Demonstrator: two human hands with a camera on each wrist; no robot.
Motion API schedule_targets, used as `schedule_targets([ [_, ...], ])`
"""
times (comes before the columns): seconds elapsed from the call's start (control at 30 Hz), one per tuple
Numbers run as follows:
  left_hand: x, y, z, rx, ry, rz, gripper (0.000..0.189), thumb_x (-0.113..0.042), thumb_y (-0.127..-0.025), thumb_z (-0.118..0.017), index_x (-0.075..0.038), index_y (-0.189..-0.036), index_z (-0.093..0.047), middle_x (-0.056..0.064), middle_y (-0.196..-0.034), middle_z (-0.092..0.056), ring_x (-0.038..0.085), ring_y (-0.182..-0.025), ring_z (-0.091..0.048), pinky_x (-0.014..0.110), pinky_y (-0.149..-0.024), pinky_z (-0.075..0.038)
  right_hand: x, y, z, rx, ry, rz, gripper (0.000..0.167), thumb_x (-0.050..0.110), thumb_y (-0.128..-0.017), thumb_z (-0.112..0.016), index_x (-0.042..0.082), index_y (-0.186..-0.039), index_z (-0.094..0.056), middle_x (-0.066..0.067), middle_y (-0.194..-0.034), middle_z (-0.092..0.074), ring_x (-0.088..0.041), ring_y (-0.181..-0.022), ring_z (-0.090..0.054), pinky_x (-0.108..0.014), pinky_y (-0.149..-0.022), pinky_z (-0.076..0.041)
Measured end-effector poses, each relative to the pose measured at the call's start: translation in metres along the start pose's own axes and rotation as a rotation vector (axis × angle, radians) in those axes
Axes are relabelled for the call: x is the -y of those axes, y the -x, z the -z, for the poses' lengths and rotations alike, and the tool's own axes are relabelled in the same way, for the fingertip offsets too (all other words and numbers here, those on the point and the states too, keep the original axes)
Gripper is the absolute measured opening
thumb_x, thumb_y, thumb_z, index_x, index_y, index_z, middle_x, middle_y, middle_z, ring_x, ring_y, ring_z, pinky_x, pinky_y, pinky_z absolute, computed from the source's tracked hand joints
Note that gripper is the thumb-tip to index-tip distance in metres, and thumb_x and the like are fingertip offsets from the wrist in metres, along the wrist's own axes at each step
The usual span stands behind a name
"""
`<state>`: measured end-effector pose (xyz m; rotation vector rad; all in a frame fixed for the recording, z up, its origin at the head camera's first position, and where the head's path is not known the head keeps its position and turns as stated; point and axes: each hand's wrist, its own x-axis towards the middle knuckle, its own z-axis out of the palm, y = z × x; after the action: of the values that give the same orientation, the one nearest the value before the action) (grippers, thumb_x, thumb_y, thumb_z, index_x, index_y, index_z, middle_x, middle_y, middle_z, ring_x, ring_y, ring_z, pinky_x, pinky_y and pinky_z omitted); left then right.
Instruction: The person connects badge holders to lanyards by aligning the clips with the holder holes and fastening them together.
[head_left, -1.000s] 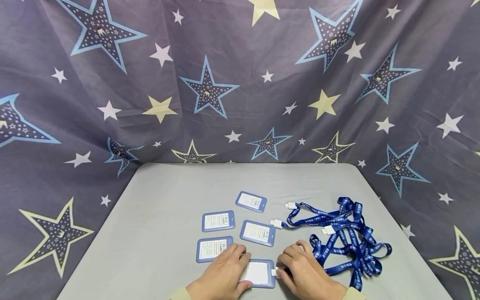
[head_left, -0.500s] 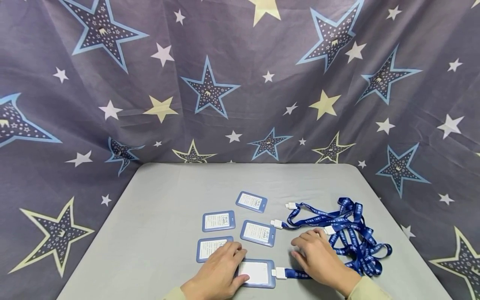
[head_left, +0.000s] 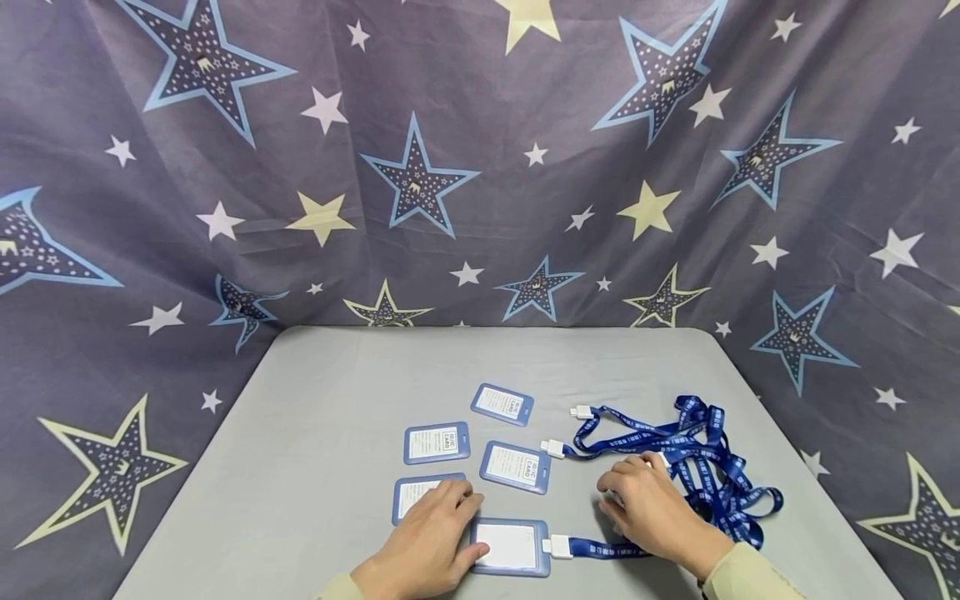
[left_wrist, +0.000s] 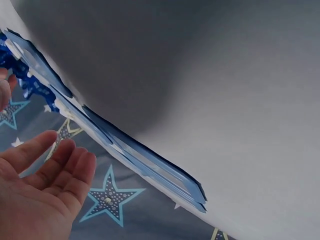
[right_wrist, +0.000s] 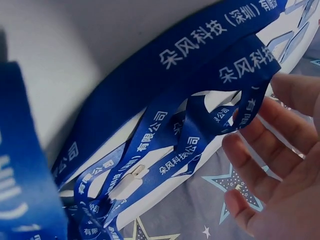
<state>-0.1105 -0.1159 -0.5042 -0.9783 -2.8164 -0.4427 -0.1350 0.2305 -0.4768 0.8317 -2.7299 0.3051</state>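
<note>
In the head view a blue card holder [head_left: 510, 546] with a blank white face lies near the front of the table. A white clip [head_left: 561, 547] joins its right end to a blue lanyard [head_left: 606, 549]. My left hand [head_left: 427, 542] lies loosely at the holder's left end, thumb over its edge; the left wrist view shows relaxed, parted fingers [left_wrist: 82, 170]. Beside the lanyard pile [head_left: 723, 483], my right hand [head_left: 660, 512] hovers with loosely bent fingers. From the right wrist, a lanyard loop [right_wrist: 250, 95] overlaps those fingertips; nothing is gripped.
Several more blue card holders lie behind, including one at the back [head_left: 502, 404], one at left [head_left: 437, 442] and one in the middle [head_left: 515, 467]. White clips [head_left: 553, 448] on other lanyards point left. A starred curtain [head_left: 480, 167] hangs behind the grey table [head_left: 322, 400].
My right hand has left the clip at the holder's end and moved right and back to the lanyard pile, uncovering the attached lanyard. The left hand has slid slightly left.
</note>
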Motion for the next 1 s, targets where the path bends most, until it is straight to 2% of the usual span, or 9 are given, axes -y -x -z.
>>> schedule_targets([
  [0.17,0.003,0.002,0.001,0.006,-0.004,0.029,0.056,-0.044,-0.095,-0.069,-0.005,-0.135,-0.063,0.010,-0.135,-0.058,0.026,-0.128,-0.053,0.048,-0.111,-0.045,-0.002,0.002,-0.001,0.011,-0.004,0.028,0.019,0.016,-0.075,-0.089,0.019,-0.088,-0.075,0.009,-0.086,-0.068,-0.012,-0.085,-0.058,-0.048,-0.087,-0.043],
  [0.3,0.005,0.003,0.002,-0.002,-0.015,0.027,0.056,-0.044,-0.095,-0.069,-0.004,-0.134,-0.063,0.011,-0.135,-0.058,0.027,-0.127,-0.054,0.048,-0.110,-0.046,0.000,0.002,-0.002,0.023,0.001,0.045,0.019,0.021,-0.075,-0.089,0.018,-0.088,-0.075,0.010,-0.086,-0.068,-0.012,-0.085,-0.059,-0.048,-0.088,-0.044],
  [0.43,0.006,0.004,0.003,-0.011,-0.020,0.019,0.055,-0.044,-0.095,-0.069,-0.004,-0.134,-0.064,0.011,-0.134,-0.059,0.027,-0.126,-0.054,0.048,-0.109,-0.047,0.001,0.001,-0.003,0.070,0.008,0.049,0.020,0.022,-0.072,-0.090,0.019,-0.084,-0.074,0.011,-0.083,-0.065,-0.010,-0.083,-0.057,-0.049,-0.090,-0.044],
  [0.77,0.009,0.005,0.005,-0.023,-0.029,0.031,0.055,-0.045,-0.094,-0.070,-0.005,-0.133,-0.064,0.009,-0.130,-0.060,0.025,-0.123,-0.056,0.048,-0.106,-0.049,-0.002,0.004,0.002,0.118,0.029,0.069,0.021,0.007,-0.063,-0.080,0.020,-0.074,-0.068,0.013,-0.075,-0.058,-0.010,-0.078,-0.052,-0.051,-0.089,-0.042],
  [1.0,0.011,0.004,0.007,0.003,-0.020,0.050,0.056,-0.045,-0.095,-0.068,-0.005,-0.134,-0.063,0.009,-0.131,-0.060,0.026,-0.124,-0.056,0.048,-0.107,-0.048,-0.005,0.006,0.003,0.148,0.048,0.068,0.020,0.006,-0.066,-0.080,0.020,-0.072,-0.067,0.011,-0.075,-0.058,-0.015,-0.081,-0.056,-0.058,-0.091,-0.042],
])
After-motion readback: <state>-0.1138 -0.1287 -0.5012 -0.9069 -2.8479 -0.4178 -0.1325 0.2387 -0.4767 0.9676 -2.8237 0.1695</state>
